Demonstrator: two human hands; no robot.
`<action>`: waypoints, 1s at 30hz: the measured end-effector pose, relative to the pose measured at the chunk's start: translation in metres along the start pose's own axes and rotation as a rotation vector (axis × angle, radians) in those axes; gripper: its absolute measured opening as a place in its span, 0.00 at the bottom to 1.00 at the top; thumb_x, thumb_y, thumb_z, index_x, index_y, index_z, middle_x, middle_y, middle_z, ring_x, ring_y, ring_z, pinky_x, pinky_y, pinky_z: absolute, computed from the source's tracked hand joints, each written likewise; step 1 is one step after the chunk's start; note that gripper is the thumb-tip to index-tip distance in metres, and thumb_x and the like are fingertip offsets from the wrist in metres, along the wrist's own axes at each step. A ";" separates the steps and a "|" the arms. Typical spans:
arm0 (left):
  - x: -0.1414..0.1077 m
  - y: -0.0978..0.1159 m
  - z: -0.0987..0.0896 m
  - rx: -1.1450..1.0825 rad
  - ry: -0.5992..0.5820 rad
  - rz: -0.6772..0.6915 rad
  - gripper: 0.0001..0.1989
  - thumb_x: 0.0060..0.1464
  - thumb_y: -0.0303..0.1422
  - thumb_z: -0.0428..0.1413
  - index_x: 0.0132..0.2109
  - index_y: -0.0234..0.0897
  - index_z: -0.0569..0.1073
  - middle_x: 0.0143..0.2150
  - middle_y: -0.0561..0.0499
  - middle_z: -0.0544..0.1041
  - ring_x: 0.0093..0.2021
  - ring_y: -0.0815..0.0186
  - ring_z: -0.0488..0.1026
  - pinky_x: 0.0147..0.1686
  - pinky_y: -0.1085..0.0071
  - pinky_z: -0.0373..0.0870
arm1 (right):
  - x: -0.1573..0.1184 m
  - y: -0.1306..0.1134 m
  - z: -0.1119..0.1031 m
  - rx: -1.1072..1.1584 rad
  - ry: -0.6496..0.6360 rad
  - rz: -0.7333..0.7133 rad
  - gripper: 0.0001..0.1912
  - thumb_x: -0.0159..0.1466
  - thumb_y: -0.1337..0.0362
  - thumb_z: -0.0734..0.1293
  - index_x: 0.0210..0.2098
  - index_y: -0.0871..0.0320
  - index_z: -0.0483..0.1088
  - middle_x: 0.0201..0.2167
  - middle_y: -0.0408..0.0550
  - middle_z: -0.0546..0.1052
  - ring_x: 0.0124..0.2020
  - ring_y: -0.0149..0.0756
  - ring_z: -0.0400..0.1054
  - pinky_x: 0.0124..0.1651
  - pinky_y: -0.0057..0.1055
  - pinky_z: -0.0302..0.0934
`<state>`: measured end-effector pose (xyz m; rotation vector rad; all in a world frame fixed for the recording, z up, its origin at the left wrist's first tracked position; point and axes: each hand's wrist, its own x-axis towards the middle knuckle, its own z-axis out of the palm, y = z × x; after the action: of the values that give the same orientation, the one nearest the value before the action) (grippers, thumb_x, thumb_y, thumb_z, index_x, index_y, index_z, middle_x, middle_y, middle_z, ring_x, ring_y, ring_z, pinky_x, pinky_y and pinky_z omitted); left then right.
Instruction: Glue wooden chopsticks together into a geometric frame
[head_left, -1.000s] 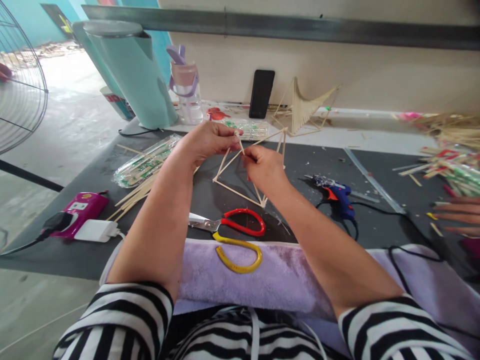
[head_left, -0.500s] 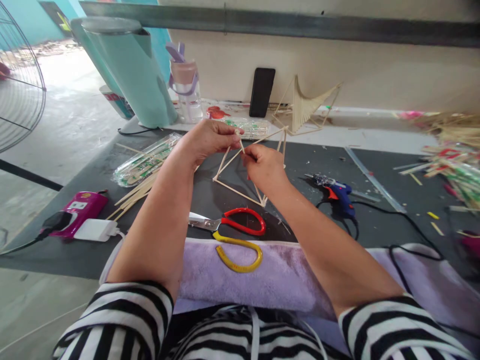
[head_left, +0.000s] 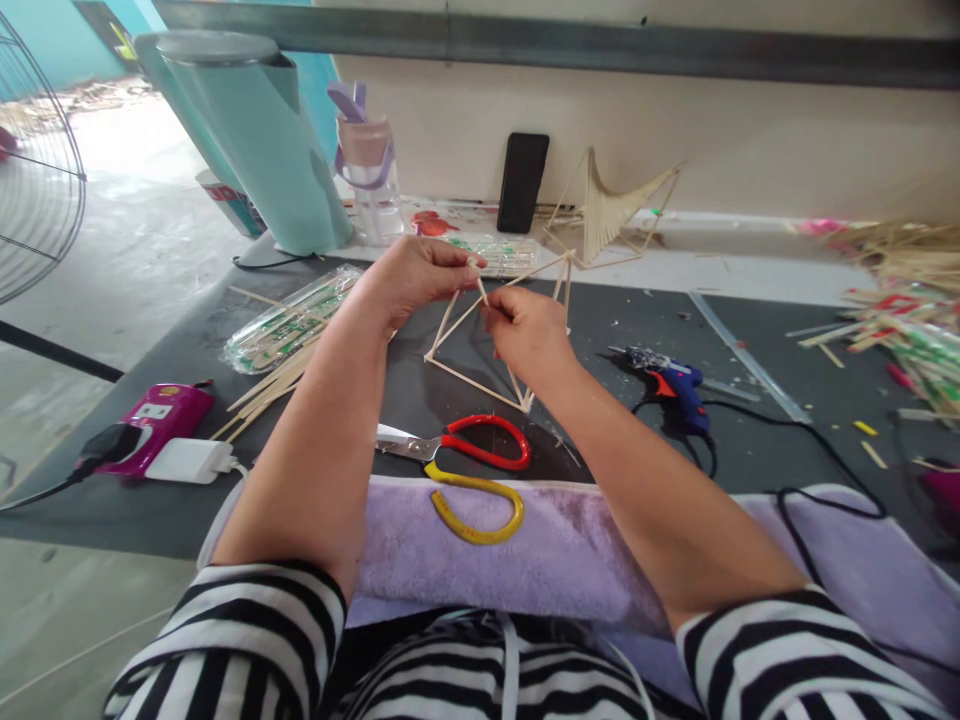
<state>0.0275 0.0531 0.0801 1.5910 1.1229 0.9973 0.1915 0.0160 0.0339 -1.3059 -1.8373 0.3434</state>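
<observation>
Head view: the left hand [head_left: 431, 285] has its thumb and fingertips pressed together on the upper end of a short, slim pale stick [head_left: 481, 287]; the right hand [head_left: 529, 325], fingers curled inward, clamps the same stick lower down between thumb and forefinger; below and around them stands an angular stick frame [head_left: 480, 384], its straight, smooth wooden bars meeting in pointed corners on the matte dark grey tabletop [head_left: 637, 315]; whether the pinched stick is joined to the frame cannot be told; nearer the body lie scissors [head_left: 433, 449] with shiny metal blades and looped handles, one glossy red, one yellow, the latter over a plush lilac towel [head_left: 585, 560]; right of the frame rests a blue plastic glue gun [head_left: 681, 390] with an orange trigger; to the left, loose sticks [head_left: 270, 388] lie beside a crinkled clear packet [head_left: 289, 322]; behind, near an upright black phone [head_left: 523, 183], a model [head_left: 604, 215] of ribbed sticks sweeps into a saddle-like curve.
</observation>
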 end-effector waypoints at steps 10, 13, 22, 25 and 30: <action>0.001 -0.001 -0.001 0.050 0.005 0.010 0.13 0.49 0.33 0.63 0.43 0.34 0.81 0.31 0.50 0.79 0.34 0.69 0.74 0.43 0.68 0.74 | 0.001 0.002 0.000 -0.009 -0.016 -0.001 0.10 0.63 0.66 0.63 0.27 0.57 0.71 0.25 0.45 0.73 0.31 0.34 0.69 0.34 0.30 0.57; 0.001 -0.001 -0.001 0.052 0.007 0.015 0.14 0.48 0.33 0.64 0.43 0.34 0.81 0.32 0.50 0.79 0.34 0.69 0.74 0.42 0.69 0.74 | 0.000 0.001 0.000 -0.008 -0.015 0.003 0.10 0.63 0.66 0.63 0.26 0.57 0.71 0.24 0.45 0.72 0.30 0.34 0.68 0.33 0.30 0.57; 0.001 -0.001 -0.001 0.066 0.014 0.024 0.11 0.48 0.33 0.63 0.40 0.35 0.81 0.32 0.51 0.79 0.34 0.69 0.74 0.45 0.66 0.74 | 0.001 0.002 0.000 0.005 -0.011 -0.009 0.09 0.63 0.66 0.63 0.27 0.58 0.72 0.23 0.44 0.71 0.30 0.34 0.68 0.34 0.30 0.57; 0.002 -0.002 -0.001 0.066 0.009 0.028 0.12 0.48 0.33 0.63 0.40 0.35 0.81 0.32 0.51 0.80 0.33 0.70 0.74 0.43 0.68 0.74 | 0.000 0.001 0.000 0.001 -0.019 0.001 0.10 0.63 0.66 0.63 0.26 0.57 0.71 0.23 0.44 0.71 0.29 0.34 0.68 0.34 0.30 0.57; 0.001 -0.002 -0.002 0.066 0.004 0.032 0.13 0.48 0.34 0.63 0.42 0.34 0.81 0.32 0.50 0.79 0.34 0.68 0.74 0.40 0.70 0.73 | 0.000 0.002 0.000 -0.010 -0.010 -0.014 0.10 0.63 0.67 0.63 0.26 0.57 0.71 0.23 0.44 0.71 0.30 0.34 0.68 0.34 0.30 0.57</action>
<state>0.0259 0.0546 0.0790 1.6645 1.1470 0.9941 0.1927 0.0166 0.0331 -1.2995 -1.8577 0.3335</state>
